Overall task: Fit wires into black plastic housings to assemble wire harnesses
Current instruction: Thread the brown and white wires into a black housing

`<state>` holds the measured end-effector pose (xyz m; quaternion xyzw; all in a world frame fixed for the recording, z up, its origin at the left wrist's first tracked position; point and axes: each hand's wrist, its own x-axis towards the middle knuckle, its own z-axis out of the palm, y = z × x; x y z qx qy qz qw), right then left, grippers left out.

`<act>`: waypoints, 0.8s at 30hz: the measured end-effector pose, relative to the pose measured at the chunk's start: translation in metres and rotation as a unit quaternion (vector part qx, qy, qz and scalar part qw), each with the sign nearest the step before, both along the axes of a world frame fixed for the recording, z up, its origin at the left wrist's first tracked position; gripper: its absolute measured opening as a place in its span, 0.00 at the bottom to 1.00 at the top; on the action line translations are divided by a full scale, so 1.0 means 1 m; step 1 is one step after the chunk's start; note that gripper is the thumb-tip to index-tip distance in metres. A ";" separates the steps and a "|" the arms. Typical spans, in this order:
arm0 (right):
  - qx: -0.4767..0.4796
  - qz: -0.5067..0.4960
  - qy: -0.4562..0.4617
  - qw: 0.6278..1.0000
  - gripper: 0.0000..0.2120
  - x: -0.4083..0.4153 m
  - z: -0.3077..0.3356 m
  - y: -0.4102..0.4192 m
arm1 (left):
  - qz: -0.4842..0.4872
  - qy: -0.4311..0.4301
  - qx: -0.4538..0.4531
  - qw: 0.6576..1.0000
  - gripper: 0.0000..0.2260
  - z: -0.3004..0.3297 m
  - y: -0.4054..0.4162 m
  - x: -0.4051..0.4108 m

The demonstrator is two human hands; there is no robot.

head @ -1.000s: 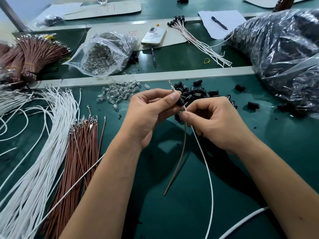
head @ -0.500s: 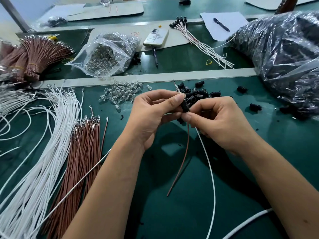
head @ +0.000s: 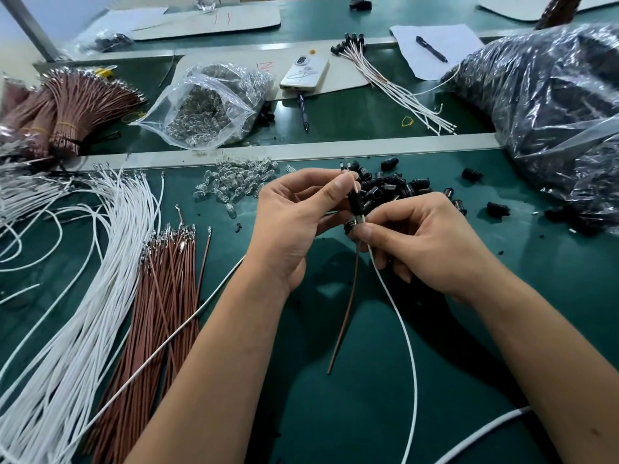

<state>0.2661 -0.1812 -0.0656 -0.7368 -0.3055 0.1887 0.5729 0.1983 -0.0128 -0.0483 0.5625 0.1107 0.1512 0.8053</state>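
My left hand [head: 294, 222] pinches a small black plastic housing [head: 355, 201] between thumb and fingers, with metal wire tips sticking out above it. My right hand [head: 425, 239] pinches a brown wire [head: 346, 309] and a white wire [head: 402, 329] just below the housing; both wires hang down over the green mat. A second black housing [head: 350, 226] shows under my right thumb. A pile of loose black housings [head: 398, 189] lies just behind my hands.
Loose white wires [head: 77, 286] and brown wires [head: 167, 286] lie at the left. Clear bulbs [head: 241, 179] sit behind my left hand, near a clear bag of bulbs [head: 207, 105]. A big plastic bag [head: 552, 122] fills the right. Finished harnesses [head: 388, 78], a phone [head: 304, 72] and pens lie farther back.
The housing sits slightly higher on the wires and my hands have shifted a little toward each other; the wires hang much as before.
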 end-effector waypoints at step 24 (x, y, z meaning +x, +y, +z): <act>-0.071 0.023 -0.054 0.996 0.13 -0.005 0.009 0.001 | -0.027 0.002 -0.005 1.000 0.05 -0.001 0.007 0.000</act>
